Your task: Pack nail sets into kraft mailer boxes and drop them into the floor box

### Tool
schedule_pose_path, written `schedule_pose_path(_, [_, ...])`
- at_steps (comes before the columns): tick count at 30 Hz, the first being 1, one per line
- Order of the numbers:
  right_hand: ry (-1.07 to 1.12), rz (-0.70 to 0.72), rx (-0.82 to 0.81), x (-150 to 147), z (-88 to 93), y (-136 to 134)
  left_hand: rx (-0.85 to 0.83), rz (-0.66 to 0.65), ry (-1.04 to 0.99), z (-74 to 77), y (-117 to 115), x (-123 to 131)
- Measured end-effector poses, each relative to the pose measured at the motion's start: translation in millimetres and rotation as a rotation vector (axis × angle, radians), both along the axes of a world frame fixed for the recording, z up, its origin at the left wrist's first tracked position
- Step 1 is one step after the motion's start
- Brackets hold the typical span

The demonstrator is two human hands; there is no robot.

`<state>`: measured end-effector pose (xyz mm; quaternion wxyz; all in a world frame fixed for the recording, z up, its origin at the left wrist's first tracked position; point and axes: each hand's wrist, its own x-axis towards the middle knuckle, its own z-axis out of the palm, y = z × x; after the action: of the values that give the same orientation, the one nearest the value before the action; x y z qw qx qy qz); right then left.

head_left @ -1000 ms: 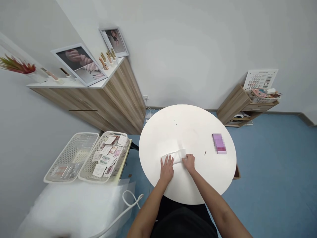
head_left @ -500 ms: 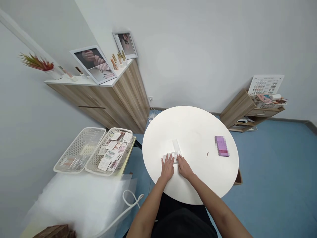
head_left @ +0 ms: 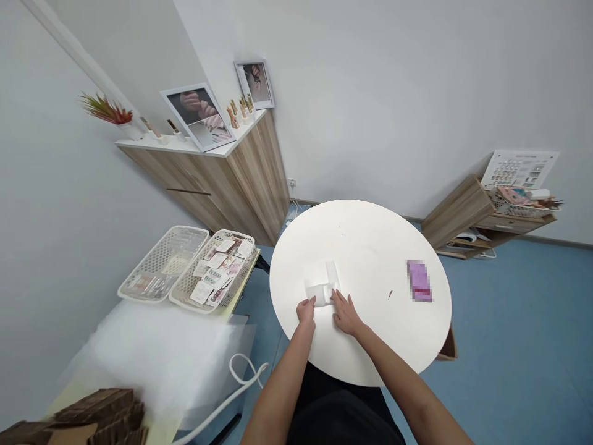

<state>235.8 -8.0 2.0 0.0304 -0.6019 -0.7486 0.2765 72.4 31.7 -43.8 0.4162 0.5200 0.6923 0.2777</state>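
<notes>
A folded white sheet (head_left: 320,279) lies on the round white table (head_left: 370,247), near its front left. My left hand (head_left: 306,311) pinches the sheet's near left corner with curled fingers. My right hand (head_left: 345,312) lies flat, fingers stretched out, with its fingertips on the sheet's near right edge. A pink object (head_left: 419,280), blurred out, lies on the table to the right, with a small dark speck (head_left: 390,295) beside it.
Two white mesh baskets (head_left: 163,263) (head_left: 217,272), one holding several small packets, stand on a side surface at left above white padding (head_left: 152,352). A wooden cabinet (head_left: 217,173) with framed pictures stands behind; a low wooden shelf (head_left: 482,216) at right. Brown cardboard (head_left: 92,414) lies bottom left.
The sheet has been folded from a long strip into a smaller square. My left hand went from flat to pinching its corner. The camera has swung leftward.
</notes>
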Motion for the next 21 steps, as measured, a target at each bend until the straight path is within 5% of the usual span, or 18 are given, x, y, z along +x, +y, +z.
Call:
schedule_pose_path(6, [0.022, 0.014, 0.018, 2.9, 4.7, 0.4, 0.098, -0.026, -0.049, 18.6, 8.0, 24.0])
schedule_pose_path(15, [0.316, 0.004, 0.030, 24.0, -6.8, 2.4, 0.299, -0.556, 0.134, 36.9, 9.7, 25.9])
schedule_pose_path(21, [0.438, -0.223, 0.038, 31.5, -0.2, 16.5, 0.398, -0.772, 0.411, 38.6, 0.9, 21.8])
